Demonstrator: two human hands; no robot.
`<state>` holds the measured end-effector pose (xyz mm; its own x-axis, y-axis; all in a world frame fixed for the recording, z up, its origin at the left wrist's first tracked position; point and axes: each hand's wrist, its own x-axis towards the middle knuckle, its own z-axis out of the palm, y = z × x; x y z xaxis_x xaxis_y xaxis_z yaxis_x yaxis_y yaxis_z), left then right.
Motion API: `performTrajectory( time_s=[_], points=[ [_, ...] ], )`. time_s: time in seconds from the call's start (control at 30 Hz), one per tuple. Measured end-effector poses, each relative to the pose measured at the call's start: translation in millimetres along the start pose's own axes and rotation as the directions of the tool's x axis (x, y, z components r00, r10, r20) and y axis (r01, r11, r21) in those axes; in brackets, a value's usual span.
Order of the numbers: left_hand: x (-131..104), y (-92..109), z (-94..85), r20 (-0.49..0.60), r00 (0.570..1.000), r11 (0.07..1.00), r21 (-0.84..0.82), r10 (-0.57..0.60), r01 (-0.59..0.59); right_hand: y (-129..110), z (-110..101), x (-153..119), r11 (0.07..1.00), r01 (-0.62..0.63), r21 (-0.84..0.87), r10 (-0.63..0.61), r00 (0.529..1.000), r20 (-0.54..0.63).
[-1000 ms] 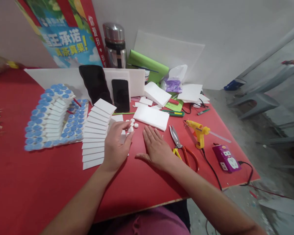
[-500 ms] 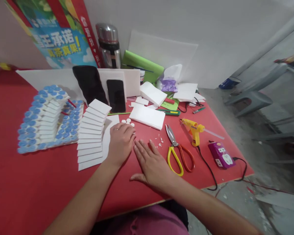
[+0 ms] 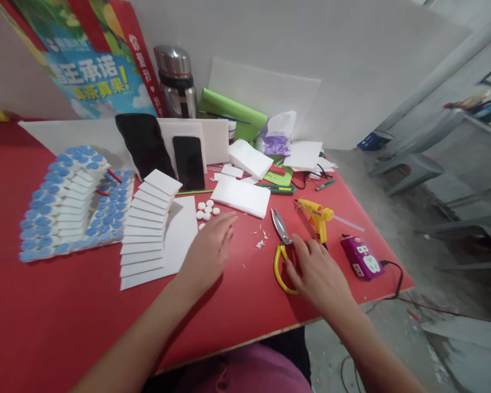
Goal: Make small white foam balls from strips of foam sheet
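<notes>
My left hand [image 3: 210,246] rests just over the red table, beside a small group of round white discs [image 3: 208,207]. Its fingers are stretched out and hold nothing. Over the handles of a pair of scissors [image 3: 280,225] lies my right hand [image 3: 317,270], fingers apart and slightly bent. It covers the red handle, while the yellow handle and the blades show; whether it touches the scissors I cannot tell. A yellow glue gun [image 3: 317,214] lies right behind that hand. Left of my left hand, a stepped fan of white board pieces [image 3: 147,226] stands by a flat white sheet [image 3: 182,234].
A model with blue-topped rolls [image 3: 41,224] and white steps sits at the left. Two phones [image 3: 189,162] lean on white board at the back, near a steel flask [image 3: 175,82]. White blocks [image 3: 241,196], a green cutter [image 3: 280,189] and a purple power socket [image 3: 362,256] lie about.
My right hand has moved right, from beside my left hand to over the scissors' handles. My left hand has shifted slightly toward me, uncovering more white discs.
</notes>
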<state>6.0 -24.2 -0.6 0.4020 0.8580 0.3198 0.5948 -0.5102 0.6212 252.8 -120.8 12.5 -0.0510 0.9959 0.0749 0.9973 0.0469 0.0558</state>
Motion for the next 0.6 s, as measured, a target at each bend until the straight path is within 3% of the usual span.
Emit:
performTrajectory(
  time_s=[0.1,0.2,0.3,0.47,0.6],
  points=[
    [5,15,24.2,0.229,0.973,0.998,0.060,-0.026,0.012,2,8,-6,0.996,-0.035,-0.076,0.042,0.995,0.095],
    [12,23,51.5,0.295,0.951,0.981,0.191,-0.089,0.032,-1,16,-4,0.993,-0.079,-0.091,0.089,0.990,0.114],
    [18,28,69.0,0.291,0.948,0.956,0.289,-0.129,0.041,0,20,3,0.994,-0.082,-0.075,0.089,0.991,0.097],
    [16,35,72.1,0.371,0.923,0.947,0.320,-0.100,-0.026,9,20,15,0.998,-0.052,-0.044,0.053,0.999,0.010],
    [-3,42,59.6,0.492,0.870,0.982,0.141,0.039,-0.124,13,19,20,0.999,-0.038,-0.021,0.037,0.998,-0.041]
  ],
)
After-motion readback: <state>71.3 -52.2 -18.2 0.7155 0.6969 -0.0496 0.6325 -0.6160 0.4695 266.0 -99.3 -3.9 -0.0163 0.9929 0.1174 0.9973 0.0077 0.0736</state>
